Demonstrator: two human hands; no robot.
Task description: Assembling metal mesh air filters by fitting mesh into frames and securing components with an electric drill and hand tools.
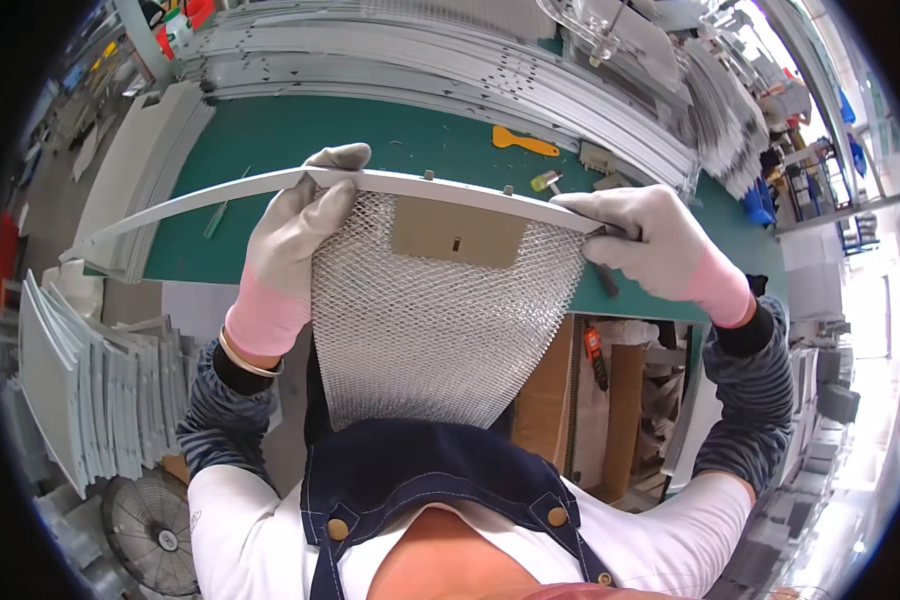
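Observation:
In front of my body hangs a silvery metal mesh panel (420, 330) with a tan plate (458, 233) at its upper middle. A long white metal strip (440, 190) runs along the mesh's top edge and extends far past it on the left. My left hand (305, 220), in a white glove with a pink cuff, is closed round the strip near the mesh's upper left corner. At the upper right corner, the gloved fingers of my right hand (640, 235) pinch the strip's end and the mesh edge.
The green worktable (280, 130) carries a yellow scraper (523, 141), a small hammer (546, 181) and a screwdriver (215, 215). Long white metal profiles (420, 75) lie stacked along its far side. White panels (100, 370) stand at lower left near a black fan (150, 535).

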